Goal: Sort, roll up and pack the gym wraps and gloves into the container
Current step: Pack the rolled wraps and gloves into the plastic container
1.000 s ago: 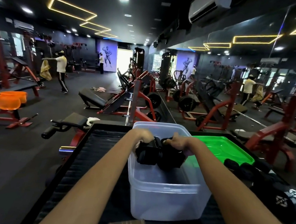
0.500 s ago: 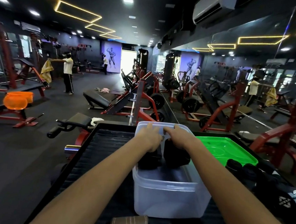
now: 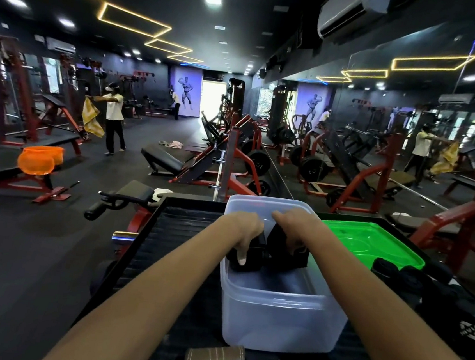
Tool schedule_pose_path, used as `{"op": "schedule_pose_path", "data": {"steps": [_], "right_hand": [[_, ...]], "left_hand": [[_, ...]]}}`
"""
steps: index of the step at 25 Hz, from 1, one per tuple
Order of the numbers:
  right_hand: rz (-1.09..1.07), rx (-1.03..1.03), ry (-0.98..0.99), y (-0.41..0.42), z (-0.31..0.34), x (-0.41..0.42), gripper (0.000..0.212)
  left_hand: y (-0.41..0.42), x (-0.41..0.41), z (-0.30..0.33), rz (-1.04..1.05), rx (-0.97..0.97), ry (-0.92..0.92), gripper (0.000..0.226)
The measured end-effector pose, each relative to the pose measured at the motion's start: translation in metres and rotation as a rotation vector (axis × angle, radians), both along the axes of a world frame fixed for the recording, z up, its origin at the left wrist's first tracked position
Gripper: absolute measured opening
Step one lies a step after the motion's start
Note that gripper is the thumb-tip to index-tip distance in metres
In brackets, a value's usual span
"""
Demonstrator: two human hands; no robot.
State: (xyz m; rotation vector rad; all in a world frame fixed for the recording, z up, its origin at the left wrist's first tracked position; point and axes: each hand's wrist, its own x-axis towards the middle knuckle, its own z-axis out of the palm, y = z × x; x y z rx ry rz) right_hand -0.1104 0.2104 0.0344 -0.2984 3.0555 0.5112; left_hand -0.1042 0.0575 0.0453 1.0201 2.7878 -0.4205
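Black ribbed rubber-topped table [image 3: 184, 233], gym hall: our left hand [image 3: 244, 229] and right hand [image 3: 293, 225], fingers clamped on rolled black gym wraps [image 3: 282, 243], over clear plastic rectangular container [image 3: 280, 322]; green plastic lid [image 3: 370, 243] beside; left table half bare.

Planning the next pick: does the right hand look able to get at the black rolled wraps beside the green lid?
Probably yes, once free. The black rolled wraps lie uncovered right of the container, but the right hand now grips a black item inside it.
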Motion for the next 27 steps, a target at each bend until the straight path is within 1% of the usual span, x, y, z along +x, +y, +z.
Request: {"op": "schedule_pose_path", "data": {"steps": [4,5,6,7,8,10,11,13,14,15,16,18,20,21,24,27], "right_hand": [[-0.050,-0.366,-0.002,0.012,0.002,0.004,0.077],[-0.059,-0.411,0.009,0.015,0.003,0.006,0.077],[-0.081,-0.477,0.019,0.018,0.002,0.007,0.073],[-0.111,-0.501,0.016,0.019,0.003,0.007,0.069],[-0.131,-0.503,-0.004,0.020,0.002,0.007,0.066],[-0.153,-0.414,-0.021,0.019,0.000,0.006,0.062],[-0.159,-0.339,-0.005,0.018,0.000,0.007,0.055],[-0.156,-0.157,0.123,0.013,0.003,0.010,0.043],[-0.148,-0.108,0.168,0.011,0.004,0.011,0.040],[-0.152,-0.079,0.153,0.010,0.005,0.010,0.038],[-0.164,-0.069,0.106,0.010,0.006,0.009,0.038],[-0.165,-0.070,0.040,0.010,0.003,0.006,0.036],[-0.151,-0.108,0.068,0.009,0.001,0.006,0.037],[-0.150,-0.124,0.065,0.010,0.000,0.005,0.039],[-0.155,-0.139,0.031,0.011,0.000,0.005,0.045],[-0.180,-0.133,0.041,0.010,0.008,0.009,0.046]], "left_hand": [[0.004,-0.019,-0.006,0.030,-0.012,0.077,0.057],[0.006,-0.021,-0.004,0.028,-0.030,0.091,0.059],[0.006,-0.024,-0.003,0.024,-0.054,0.113,0.059],[0.006,-0.027,-0.001,0.012,-0.078,0.141,0.058],[0.006,-0.029,0.000,-0.004,-0.093,0.168,0.056],[0.007,-0.033,0.002,-0.037,-0.114,0.195,0.053],[0.007,-0.034,0.001,-0.045,-0.117,0.190,0.053],[0.005,-0.036,0.000,-0.060,-0.124,0.180,0.053],[0.004,-0.039,-0.001,-0.068,-0.123,0.180,0.054],[0.003,-0.040,-0.003,-0.074,-0.114,0.179,0.055],[0.003,-0.041,-0.004,-0.079,-0.100,0.177,0.057],[0.005,-0.041,-0.006,-0.101,-0.058,0.185,0.070],[0.009,-0.039,-0.008,-0.118,-0.039,0.180,0.085],[0.011,-0.039,-0.010,-0.114,-0.017,0.172,0.087],[0.009,-0.044,-0.011,-0.046,0.039,0.156,0.073],[0.009,-0.044,-0.010,-0.002,0.031,0.172,0.073]]}}
